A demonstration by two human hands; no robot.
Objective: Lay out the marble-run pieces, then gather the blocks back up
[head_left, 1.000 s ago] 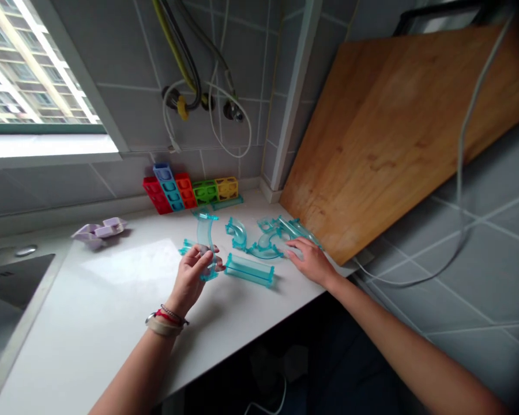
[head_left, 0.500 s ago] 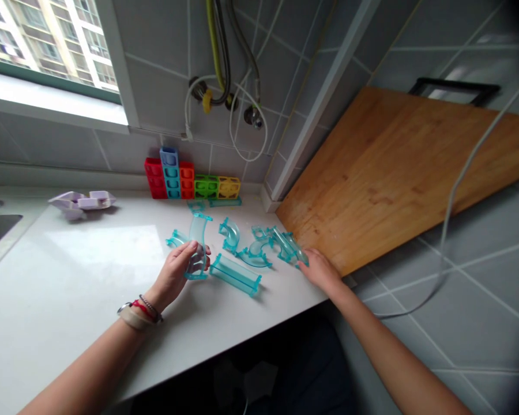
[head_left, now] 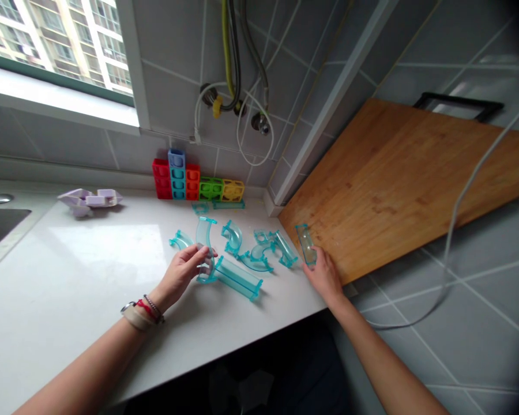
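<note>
- The white countertop (head_left: 90,271) fills the lower left, with a sink edge (head_left: 0,222) at the far left.
- A large wooden cutting board (head_left: 398,178) leans against the tiled wall at the right, its lower corner resting on the counter.
- A row of colored blocks (head_left: 196,183), red, blue, green and yellow, stands against the back wall under the hoses (head_left: 233,86).
- A pale purple piece (head_left: 90,200) lies alone on the counter near the sink, well apart from the rest.
- Clear teal track pieces are scattered mid-counter: a straight channel (head_left: 239,278), a curved elbow (head_left: 232,236) and a cluster of bends (head_left: 266,251) between the two hands.
- The left hand (head_left: 179,275), wearing bracelets at the wrist, pinches the lower end of a curved teal track piece (head_left: 205,245) between thumb and fingers; the piece lies on the counter, pointing toward the wall.
- The right hand (head_left: 324,275) grips one end of a short straight teal track piece (head_left: 305,244), which is raised in front of the cutting board's lower corner.
</note>
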